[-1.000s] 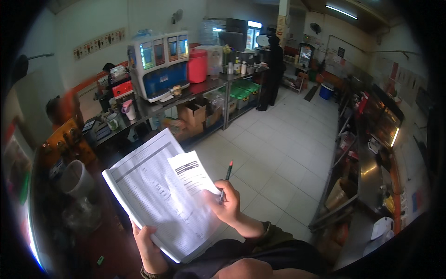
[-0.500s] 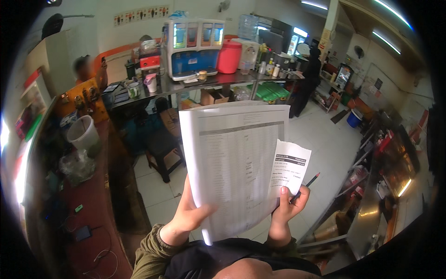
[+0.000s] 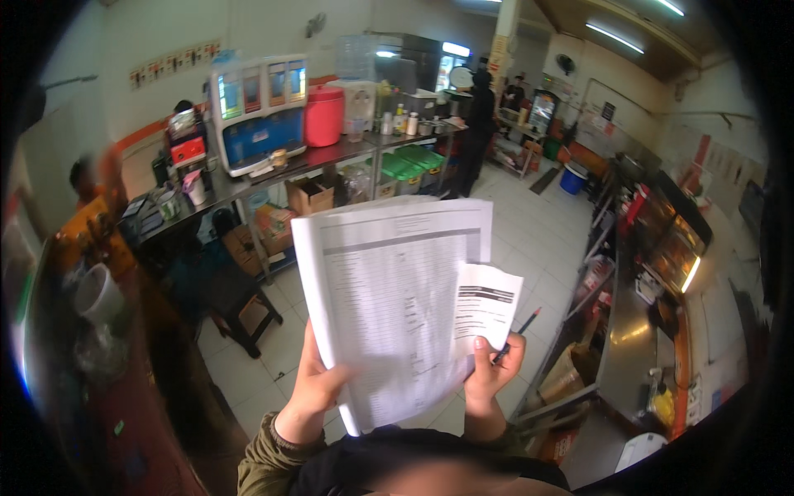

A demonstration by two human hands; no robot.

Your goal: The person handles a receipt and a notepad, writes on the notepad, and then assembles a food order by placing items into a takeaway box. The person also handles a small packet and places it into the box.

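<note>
A large printed sheet point(image 3: 389, 298) with a table of fine lines is held up in front of me. My left hand point(image 3: 313, 388) grips its lower left edge. My right hand point(image 3: 493, 370) pinches the sheet's right side together with a small white slip point(image 3: 486, 304) that has a dark band across the top. A pencil point(image 3: 519, 332) with a red end sticks out to the right from the same hand.
A steel counter point(image 3: 273, 169) at the back carries a blue drinks dispenser point(image 3: 255, 116), a red container point(image 3: 324, 116) and bottles. A person in black point(image 3: 478, 132) stands far off. A heated display counter point(image 3: 662, 248) runs along the right, a wooden stool point(image 3: 245, 318) stands left.
The papers and both hands have stayed together while my view swung slightly; the sheet now sits a little lower and more to the right, and the counter looks farther off.
</note>
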